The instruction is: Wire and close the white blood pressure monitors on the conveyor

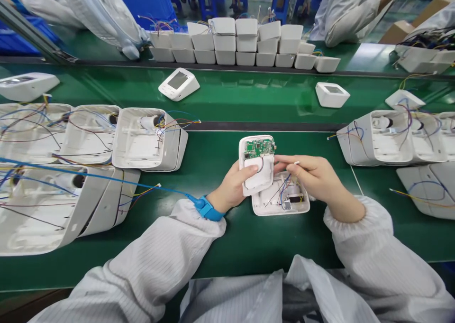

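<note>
My left hand [232, 188] grips a white device half [256, 164] with a green circuit board [260, 148] at its top, thumb pressed on the white panel. My right hand [313, 176] pinches a small white wire connector [295, 162] just right of that board. Below both hands lies the open white housing shell [280, 200] with coloured wires and a small motor inside, flat on the green mat [213, 171]. A blue wrist strap [208, 209] with a coiled blue cord sits on my left wrist.
Open white housings with loose wires are stacked at left [145, 138] and at right [380, 138]. Assembled white units [178, 83] [332, 94] lie on the conveyor belt beyond. Rows of white shells [234, 43] stand further back. Another person's white sleeve [348, 14] shows at top right.
</note>
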`<state>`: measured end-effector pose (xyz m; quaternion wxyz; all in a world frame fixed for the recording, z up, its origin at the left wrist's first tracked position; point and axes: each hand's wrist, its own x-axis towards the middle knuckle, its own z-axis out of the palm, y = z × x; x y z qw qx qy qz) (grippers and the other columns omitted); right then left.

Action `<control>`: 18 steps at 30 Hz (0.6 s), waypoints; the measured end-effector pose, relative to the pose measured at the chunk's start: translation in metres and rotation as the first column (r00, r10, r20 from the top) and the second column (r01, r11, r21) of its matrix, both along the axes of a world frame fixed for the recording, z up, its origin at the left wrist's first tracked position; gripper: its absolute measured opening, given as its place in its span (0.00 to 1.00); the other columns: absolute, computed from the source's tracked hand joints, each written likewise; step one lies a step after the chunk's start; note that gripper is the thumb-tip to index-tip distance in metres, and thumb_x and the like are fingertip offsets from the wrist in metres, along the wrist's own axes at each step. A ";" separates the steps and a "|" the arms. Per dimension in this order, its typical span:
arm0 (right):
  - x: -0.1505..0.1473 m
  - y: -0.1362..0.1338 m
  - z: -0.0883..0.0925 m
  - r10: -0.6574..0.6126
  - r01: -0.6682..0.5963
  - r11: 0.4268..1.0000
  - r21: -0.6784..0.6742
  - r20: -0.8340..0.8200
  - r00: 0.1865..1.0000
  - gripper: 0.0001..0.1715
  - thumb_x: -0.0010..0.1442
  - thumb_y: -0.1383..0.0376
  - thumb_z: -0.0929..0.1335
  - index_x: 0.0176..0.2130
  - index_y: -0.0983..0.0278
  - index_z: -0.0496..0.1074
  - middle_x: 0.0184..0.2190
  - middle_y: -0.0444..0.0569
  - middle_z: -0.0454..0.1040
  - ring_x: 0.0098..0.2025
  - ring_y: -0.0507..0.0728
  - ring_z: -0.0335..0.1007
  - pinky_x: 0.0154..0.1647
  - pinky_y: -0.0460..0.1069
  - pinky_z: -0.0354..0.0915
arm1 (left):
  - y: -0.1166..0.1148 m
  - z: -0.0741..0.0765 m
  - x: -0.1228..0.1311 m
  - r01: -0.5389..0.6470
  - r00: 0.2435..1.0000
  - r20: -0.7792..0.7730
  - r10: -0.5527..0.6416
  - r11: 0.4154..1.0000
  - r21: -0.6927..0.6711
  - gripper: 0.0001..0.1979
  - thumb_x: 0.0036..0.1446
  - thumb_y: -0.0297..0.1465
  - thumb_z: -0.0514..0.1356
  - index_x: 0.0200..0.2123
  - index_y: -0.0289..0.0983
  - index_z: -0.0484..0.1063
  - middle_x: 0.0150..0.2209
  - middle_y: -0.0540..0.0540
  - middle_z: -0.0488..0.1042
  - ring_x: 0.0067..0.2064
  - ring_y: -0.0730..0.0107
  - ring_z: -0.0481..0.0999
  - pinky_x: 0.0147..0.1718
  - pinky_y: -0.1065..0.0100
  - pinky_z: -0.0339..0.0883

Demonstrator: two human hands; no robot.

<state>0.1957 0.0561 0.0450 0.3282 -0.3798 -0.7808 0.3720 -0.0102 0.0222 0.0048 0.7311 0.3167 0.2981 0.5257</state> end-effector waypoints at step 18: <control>-0.010 -0.008 -0.014 -0.309 0.291 0.925 0.245 0.037 0.951 0.04 0.60 0.66 0.71 0.38 0.59 0.78 0.30 0.42 0.80 0.29 0.53 0.75 0.32 0.48 0.70 | -0.007 0.007 0.001 0.013 0.999 0.035 -0.013 1.000 0.012 0.27 0.44 0.39 0.61 0.49 0.33 0.75 0.50 0.37 0.79 0.56 0.37 0.75 0.56 0.44 0.70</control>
